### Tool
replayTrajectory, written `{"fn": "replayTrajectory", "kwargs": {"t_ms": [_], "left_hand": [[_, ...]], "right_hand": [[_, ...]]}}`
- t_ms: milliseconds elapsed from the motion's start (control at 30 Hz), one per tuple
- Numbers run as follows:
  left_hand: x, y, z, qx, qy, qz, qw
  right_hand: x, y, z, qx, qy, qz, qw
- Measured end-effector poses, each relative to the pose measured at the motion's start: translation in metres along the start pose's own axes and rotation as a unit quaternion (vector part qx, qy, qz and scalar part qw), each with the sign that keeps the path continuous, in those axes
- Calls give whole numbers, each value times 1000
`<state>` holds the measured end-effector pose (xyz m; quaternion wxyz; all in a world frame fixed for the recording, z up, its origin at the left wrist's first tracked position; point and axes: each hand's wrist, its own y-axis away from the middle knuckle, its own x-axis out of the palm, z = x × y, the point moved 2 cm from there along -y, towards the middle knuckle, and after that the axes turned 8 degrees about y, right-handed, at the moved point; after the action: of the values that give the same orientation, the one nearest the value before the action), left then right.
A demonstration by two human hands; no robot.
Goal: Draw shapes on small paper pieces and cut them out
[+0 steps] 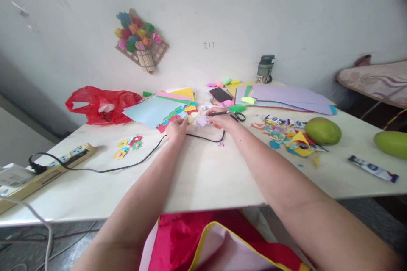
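Note:
My left hand [177, 129] is closed at the near edge of a pile of coloured paper cutouts [173, 115], its fingertips pressed together; whatever is between them is too small to name. My right hand [221, 119] is closed around a slim black pen-like item [217, 113] that points left. A pale lilac paper cutout [201, 121] lies between the two hands, close to the right fingertips. Black-handled scissors [238, 116] are just beyond my right hand, partly hidden by it. A black cable [203, 136] runs under or beside both hands.
Paper flowers [121, 153] and a power strip [60, 169] are on the left, a red bag [92, 110] behind. Coloured sheets [286, 97], a phone [220, 95] and a bottle [265, 69] stand at the back. Paper scraps [297, 144], green fruit [323, 131] and a tube [372, 169] lie right.

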<state>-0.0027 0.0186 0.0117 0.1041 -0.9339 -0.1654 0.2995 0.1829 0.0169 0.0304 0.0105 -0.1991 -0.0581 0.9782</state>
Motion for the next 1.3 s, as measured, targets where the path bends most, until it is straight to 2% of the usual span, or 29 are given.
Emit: {"fn": "replayTrajectory", "kwargs": {"t_ms": [133,333,433,700,1033,1300], "left_hand": [[0,0,1,-6,-17,-9,1000],[3,0,2,16,31,15,999],[4,1,1,23,32,21,999],[4,1,-3,59,-7,25,998],[4,1,-5,70,-30,39,996],[4,2,-6,88,-18,33,995]], "right_hand": [[-5,-5,-3,-4,3,-17,1000],[-14,-29,-26,-63,-2,-81,995],[-20,-35,-33,-89,28,-102,990],[-33,-39,-39,-103,80,-133,982],[-33,-40,-45,-120,148,-158,969],[-35,-38,-44,-129,156,-184,962]]}}
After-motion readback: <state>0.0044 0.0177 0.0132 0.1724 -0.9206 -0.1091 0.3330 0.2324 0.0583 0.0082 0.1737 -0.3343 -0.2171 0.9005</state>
